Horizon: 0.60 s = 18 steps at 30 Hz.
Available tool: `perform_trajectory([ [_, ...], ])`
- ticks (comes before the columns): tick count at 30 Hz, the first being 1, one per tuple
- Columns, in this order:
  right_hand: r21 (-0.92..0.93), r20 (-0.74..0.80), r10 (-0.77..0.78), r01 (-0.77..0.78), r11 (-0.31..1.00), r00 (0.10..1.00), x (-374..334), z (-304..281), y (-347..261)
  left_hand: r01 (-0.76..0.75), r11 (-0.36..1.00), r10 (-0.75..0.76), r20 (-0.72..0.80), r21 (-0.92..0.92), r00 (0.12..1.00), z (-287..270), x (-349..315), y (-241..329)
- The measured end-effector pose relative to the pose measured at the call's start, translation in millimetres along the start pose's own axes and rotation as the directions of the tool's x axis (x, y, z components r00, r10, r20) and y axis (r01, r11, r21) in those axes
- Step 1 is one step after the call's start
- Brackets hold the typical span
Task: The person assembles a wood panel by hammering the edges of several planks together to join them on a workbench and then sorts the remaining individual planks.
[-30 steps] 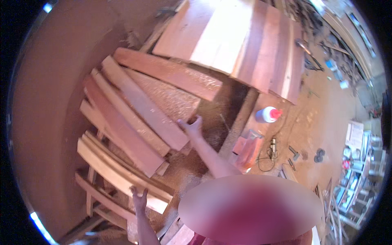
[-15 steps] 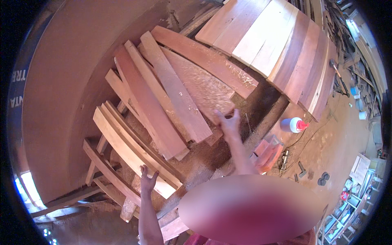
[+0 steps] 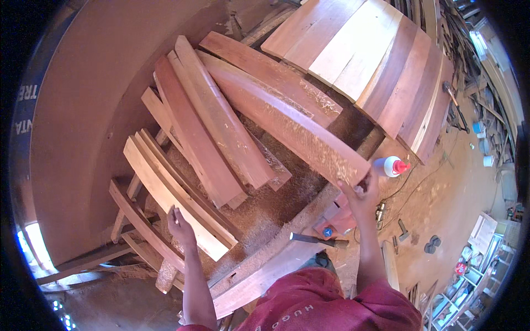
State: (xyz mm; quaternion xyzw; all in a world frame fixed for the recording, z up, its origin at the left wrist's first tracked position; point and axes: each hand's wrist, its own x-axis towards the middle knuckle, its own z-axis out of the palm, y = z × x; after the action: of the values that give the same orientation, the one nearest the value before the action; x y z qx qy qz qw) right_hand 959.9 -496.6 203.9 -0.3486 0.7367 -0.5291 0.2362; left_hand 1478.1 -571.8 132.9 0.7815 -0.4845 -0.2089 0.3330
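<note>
A long reddish wooden board slants from the upper middle toward me, with wood shavings scattered over its near end. My right hand grips that end at its corner, close to a white bottle with a red cap. Over on the left, my left hand has its fingers drawn together in front of a pale, slightly curved board. Whether those fingers touch the board or pinch anything cannot be made out. Between my hands lie more planks, among them a reddish plank and a lighter brown one.
Boards side by side form a wide panel at the upper right. A chisel-like tool with a dark handle lies near my body. A hammer rests at the panel's right edge. Sawdust covers the work surface.
The reddish board has slid toward me and to the right, with my right hand gripping its end. My left hand has shifted slightly left and its spread fingers have come together.
</note>
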Motion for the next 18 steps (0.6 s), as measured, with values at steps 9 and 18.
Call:
perform_trajectory([
  [9,-0.405,0.213,-0.449,0.496,0.768,0.868,-56,-67,1,0.505,0.789,-0.053,0.78,-0.349,0.623,148,-54,255],
  [18,-0.286,0.339,-0.487,0.582,0.761,0.805,-69,-72,-32,0.862,0.208,-0.03,0.878,-0.462,0.477,200,-116,257],
])
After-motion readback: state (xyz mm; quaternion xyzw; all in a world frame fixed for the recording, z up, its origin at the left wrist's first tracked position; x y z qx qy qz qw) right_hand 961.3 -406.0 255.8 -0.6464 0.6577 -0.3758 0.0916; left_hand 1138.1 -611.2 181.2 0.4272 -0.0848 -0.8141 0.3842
